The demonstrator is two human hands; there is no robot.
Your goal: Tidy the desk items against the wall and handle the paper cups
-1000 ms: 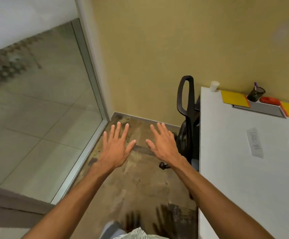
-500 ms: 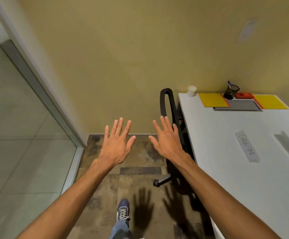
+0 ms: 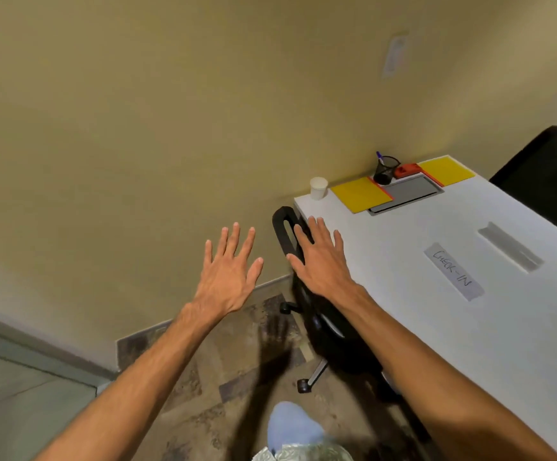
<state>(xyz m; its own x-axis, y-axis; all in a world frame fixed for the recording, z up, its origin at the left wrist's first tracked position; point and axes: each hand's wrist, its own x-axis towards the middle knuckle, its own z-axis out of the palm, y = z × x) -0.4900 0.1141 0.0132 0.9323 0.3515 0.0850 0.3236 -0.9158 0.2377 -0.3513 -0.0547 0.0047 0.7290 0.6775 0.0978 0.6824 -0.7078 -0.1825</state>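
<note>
A white paper cup [image 3: 318, 188] stands at the far left corner of the white desk [image 3: 470, 327], close to the yellow wall. Beside it along the wall lie a yellow sheet [image 3: 359, 194], a black mesh pen holder [image 3: 385, 171] with a pen in it, an orange-red object [image 3: 407, 169] and a second yellow sheet [image 3: 446, 170]. My left hand [image 3: 229, 276] is held out flat over the floor, fingers spread, holding nothing. My right hand [image 3: 320, 264] is spread above the desk's left edge and a chair back, also empty.
A black office chair [image 3: 317, 314] stands against the desk's left side on patterned carpet. A grey cable tray lid [image 3: 407, 194] is set in the desk by the wall; a tape label reading CHECK-IN [image 3: 453, 270] lies mid-desk. Another black chair [image 3: 550, 174] is at far right.
My view has swung right and towards the desk. The glass partition has nearly left the view, and both open hands now sit nearer the desk corner.
</note>
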